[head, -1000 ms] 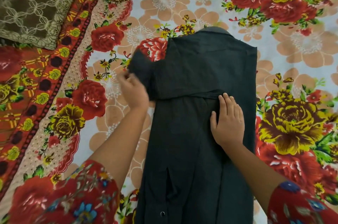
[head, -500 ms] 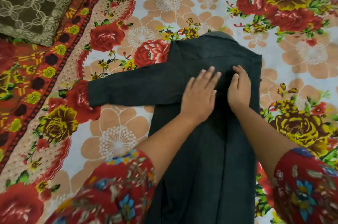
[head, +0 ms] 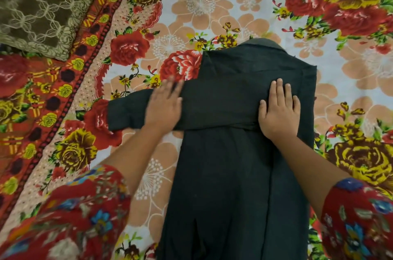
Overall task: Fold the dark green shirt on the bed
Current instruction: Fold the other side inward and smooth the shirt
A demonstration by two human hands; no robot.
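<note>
The dark green shirt lies lengthwise on the flowered bed sheet, collar at the far end. One sleeve crosses the body and sticks out to the left onto the sheet. My left hand lies flat with straight fingers on that sleeve, blurred from motion. My right hand presses flat on the shirt's right side where the sleeve crosses the folded edge.
A brown patterned cushion sits at the far left corner. A red bordered strip of the sheet runs diagonally along the left. My red flowered sleeves fill the lower corners.
My left hand has slid left along the sleeve from the shirt's middle. My right hand has flattened and shifted slightly toward me on the right side.
</note>
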